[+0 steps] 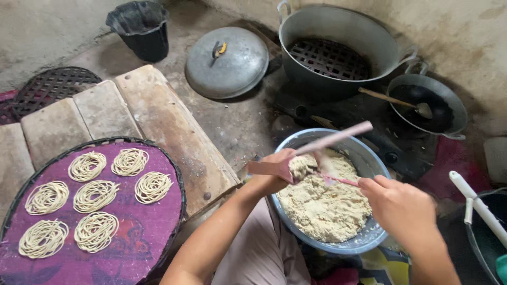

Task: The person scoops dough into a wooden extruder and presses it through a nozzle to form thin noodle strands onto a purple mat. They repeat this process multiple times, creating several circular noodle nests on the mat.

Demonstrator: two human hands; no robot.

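- There is one view only, from a camera worn on the person's head; no second view shares any part of the scene.
- It looks steeply down and forward over the person's lap, towards a rough plastered wall (pixel 465 31) at the top edge.
- It sits close: the bare forearms enter from the bottom edge, and the left hand (pixel 269 177) and right hand (pixel 396 203) fill the lower middle.
- The frame reaches from a round woven tray covered in purple cloth (pixel 132 237) at the left to a large grey metal steamer pot (pixel 338 47) at the top right.
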